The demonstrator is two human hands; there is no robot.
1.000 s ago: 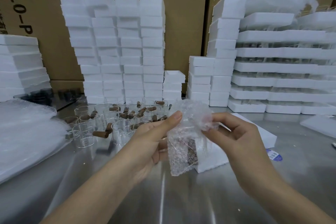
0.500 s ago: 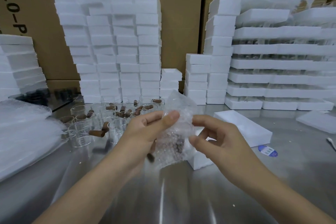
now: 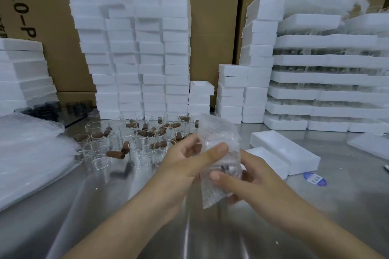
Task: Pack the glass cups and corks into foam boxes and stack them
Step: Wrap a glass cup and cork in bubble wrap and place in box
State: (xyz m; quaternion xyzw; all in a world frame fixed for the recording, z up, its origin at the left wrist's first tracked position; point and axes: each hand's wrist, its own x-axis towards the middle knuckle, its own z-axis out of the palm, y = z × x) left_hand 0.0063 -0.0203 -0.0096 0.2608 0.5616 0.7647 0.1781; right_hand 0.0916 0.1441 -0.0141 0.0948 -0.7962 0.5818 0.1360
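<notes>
Both my hands hold a clear bubble-wrap bag (image 3: 217, 139) above the steel table, with something dark showing faintly inside it. My left hand (image 3: 185, 166) grips the bag's left side, thumb across its front. My right hand (image 3: 250, 176) wraps round its lower right part, thumb pressing the front. Behind my hands stand several clear glass cups (image 3: 97, 154), with brown corks (image 3: 115, 154) lying in and between them. An open white foam box (image 3: 284, 150) lies just right of the bag.
Tall stacks of white foam boxes (image 3: 136, 59) line the back against cardboard cartons. Foam trays (image 3: 326, 78) holding glassware are piled at the right. A heap of bubble-wrap bags (image 3: 29, 153) lies at the left. A blue sticker (image 3: 315, 178) sits near the foam box.
The bag has been drawn lower and closer between my hands. My right hand moved from pinching the bag's top edge down to wrapping its lower part.
</notes>
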